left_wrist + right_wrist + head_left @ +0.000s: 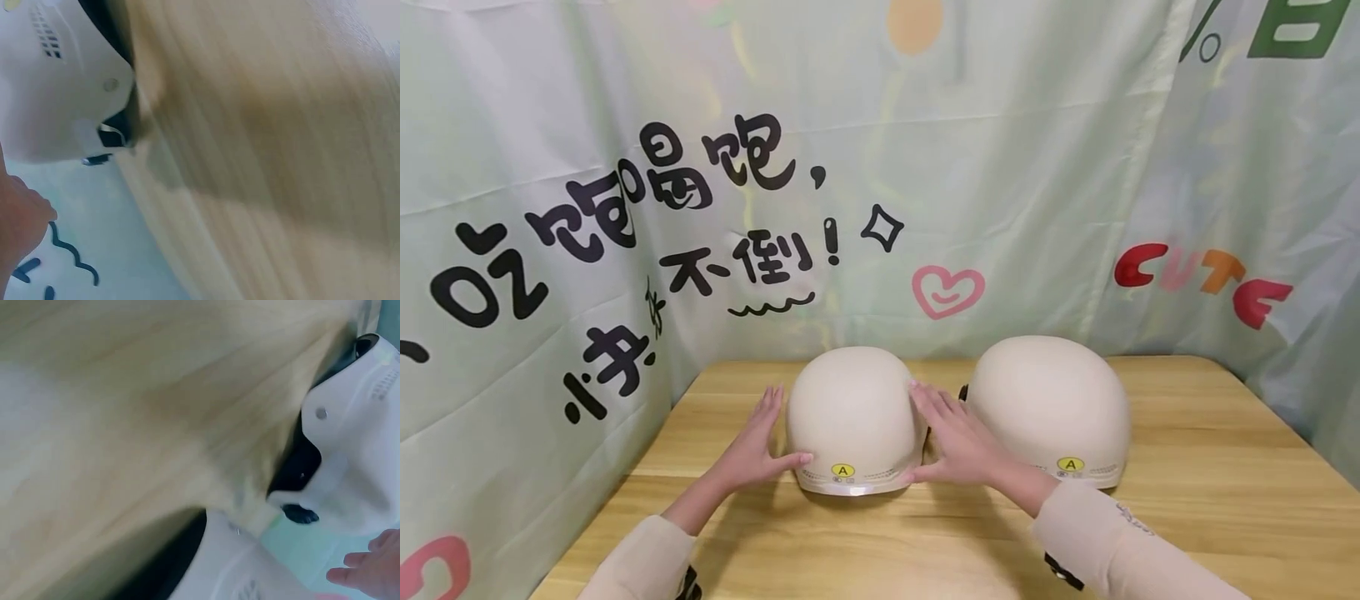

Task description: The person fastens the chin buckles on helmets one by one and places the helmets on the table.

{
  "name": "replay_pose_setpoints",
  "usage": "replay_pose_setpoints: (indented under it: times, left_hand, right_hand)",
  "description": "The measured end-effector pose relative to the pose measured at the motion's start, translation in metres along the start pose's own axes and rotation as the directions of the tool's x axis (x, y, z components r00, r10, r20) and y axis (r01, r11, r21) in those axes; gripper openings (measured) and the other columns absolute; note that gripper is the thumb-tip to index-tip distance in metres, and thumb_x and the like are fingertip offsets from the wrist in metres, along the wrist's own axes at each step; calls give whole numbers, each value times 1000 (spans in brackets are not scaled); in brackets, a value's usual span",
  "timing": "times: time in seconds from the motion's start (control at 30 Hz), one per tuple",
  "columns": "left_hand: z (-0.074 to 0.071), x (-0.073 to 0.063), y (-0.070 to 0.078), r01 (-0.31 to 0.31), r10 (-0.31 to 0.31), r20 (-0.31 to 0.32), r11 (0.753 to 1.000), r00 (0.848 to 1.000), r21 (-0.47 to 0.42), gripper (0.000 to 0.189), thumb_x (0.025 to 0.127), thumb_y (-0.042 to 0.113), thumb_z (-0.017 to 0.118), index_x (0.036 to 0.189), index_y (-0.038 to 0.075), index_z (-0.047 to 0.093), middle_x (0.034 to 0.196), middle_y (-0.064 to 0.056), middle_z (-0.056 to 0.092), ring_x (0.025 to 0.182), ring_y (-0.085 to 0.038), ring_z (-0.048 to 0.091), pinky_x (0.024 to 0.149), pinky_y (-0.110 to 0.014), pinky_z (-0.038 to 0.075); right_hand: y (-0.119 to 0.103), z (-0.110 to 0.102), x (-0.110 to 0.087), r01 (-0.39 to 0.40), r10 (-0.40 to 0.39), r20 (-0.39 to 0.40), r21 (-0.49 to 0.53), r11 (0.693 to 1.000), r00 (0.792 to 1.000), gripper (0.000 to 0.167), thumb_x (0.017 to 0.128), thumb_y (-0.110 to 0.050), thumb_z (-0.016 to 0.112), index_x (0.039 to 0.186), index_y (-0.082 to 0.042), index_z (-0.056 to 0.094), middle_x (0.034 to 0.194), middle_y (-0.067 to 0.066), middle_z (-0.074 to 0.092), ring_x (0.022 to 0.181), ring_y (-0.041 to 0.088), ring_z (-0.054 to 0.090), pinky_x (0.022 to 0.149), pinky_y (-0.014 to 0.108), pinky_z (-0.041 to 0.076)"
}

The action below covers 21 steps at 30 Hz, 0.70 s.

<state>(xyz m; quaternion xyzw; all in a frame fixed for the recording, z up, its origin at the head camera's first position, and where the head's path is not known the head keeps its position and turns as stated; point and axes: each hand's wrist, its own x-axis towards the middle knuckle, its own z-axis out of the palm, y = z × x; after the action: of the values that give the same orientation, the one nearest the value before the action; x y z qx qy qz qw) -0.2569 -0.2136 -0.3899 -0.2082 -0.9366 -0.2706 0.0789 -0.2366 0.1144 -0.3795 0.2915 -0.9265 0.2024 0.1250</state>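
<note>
The left helmet (853, 408) sits between my hands on the table (820, 550), toward its far side: a pale cream dome, crown up, its rim down toward the wood. Low on its near face is a round yellow sticker (843, 471) with a black letter A, and beneath that the near edge catches a bright strip of light. A second helmet, the right helmet (1048, 400), stands just to the right, the same cream and with a matching yellow mark low in front.

The shells are smooth and rounded, with a soft sheen. From my wrists I see small rows of slots, a round rivet (110, 84) on the side and dark lining under the rim. The tabletop shows pale wood grain; on the far side hangs creased, light green cloth (1037, 167) printed with lettering and a pink heart (948, 292).

My left hand (760, 446) is spread wide at the left helmet's left side, thumb reaching its near lower shell. My right hand (958, 437) is spread wide too, fingertips and thumb against its right side. I cannot tell how firmly either one presses.
</note>
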Motion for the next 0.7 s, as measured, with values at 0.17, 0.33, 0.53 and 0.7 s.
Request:
replay_pose_setpoints:
  times: [0.17,0.33,0.53,0.7]
  left_hand:
    - [-4,0,18,-37,38,-31,999,999,33,100,79,47,67,148,1,12,153,-26,4,141,-44,4,110,-63,12]
    - [-5,2,45,-54,56,-36,997,998,58,90,85,46,59,148,2,14,152,-26,3,141,-42,3,111,-61,13]
    - [2,4,73,-96,101,-34,986,994,140,91,83,51,58,147,1,17,152,-26,9,142,-40,9,111,-57,21]
    - [11,5,93,-81,86,-35,989,996,127,90,82,52,57,148,5,19,153,-24,11,142,-40,10,109,-59,24]
  right_hand:
    - [4,-15,-9,44,-45,-50,-4,999,998,111,66,-50,77,147,-3,18,150,26,21,134,52,22,103,67,25]
    - [10,-33,-21,60,-63,-42,-76,995,997,108,70,-58,69,148,-6,16,152,24,17,137,47,18,105,65,23]
    - [20,-48,-35,50,-55,-26,-156,986,998,107,72,-68,60,147,-5,19,152,23,17,138,43,18,108,60,21]
    - [29,-55,-46,42,-52,-43,-193,980,998,105,71,-62,66,148,-7,20,152,22,21,139,41,16,112,55,14]
